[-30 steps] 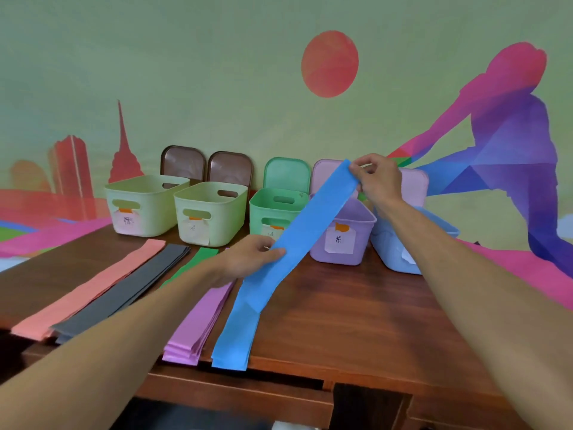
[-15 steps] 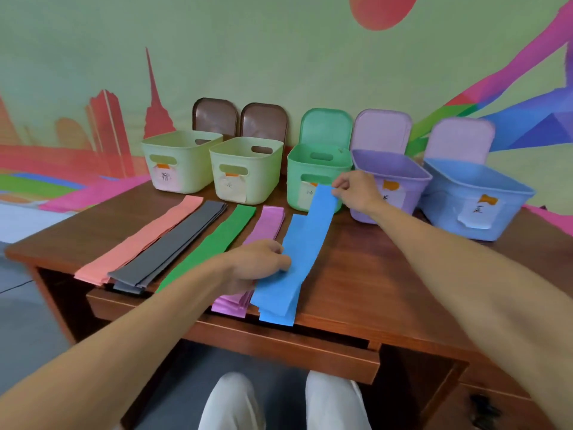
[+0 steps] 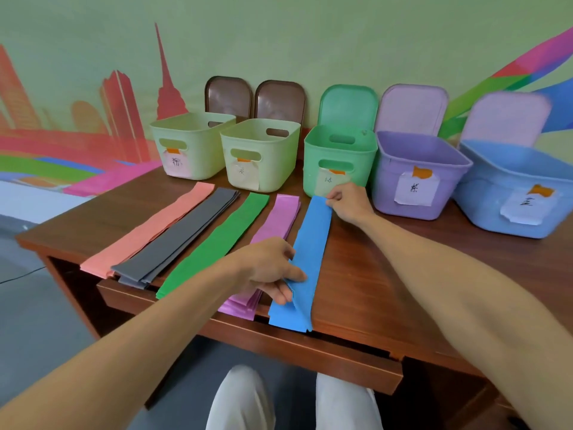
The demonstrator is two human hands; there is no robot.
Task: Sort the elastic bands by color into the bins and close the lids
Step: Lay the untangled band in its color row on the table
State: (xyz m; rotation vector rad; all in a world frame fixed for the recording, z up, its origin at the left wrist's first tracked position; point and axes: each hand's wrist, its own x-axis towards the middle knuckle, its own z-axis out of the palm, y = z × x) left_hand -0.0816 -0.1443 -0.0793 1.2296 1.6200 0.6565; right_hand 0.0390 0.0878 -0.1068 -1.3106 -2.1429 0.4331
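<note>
Flat blue elastic band [image 3: 310, 256], topmost of blue stack, near table's [image 3: 366, 274] front edge. Far end pinched in right hand [image 3: 347, 203] grip; near end pinched by left hand [image 3: 269, 268], probably to peel one layer free. Destination, judged: open light-blue plastic bin [image 3: 511, 187], back right corner, lid raised. Salmon, grey, green, purple stacks alongside, untouched.

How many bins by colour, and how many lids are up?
Pale yellow-green bins: 2
Green bin: 1
Purple bin: 1
Blue bin: 1
Total bins: 5

Brown lids: 2
Green lid: 1
Pale purple lids: 2
Total lids up: 5, none closed.
</note>
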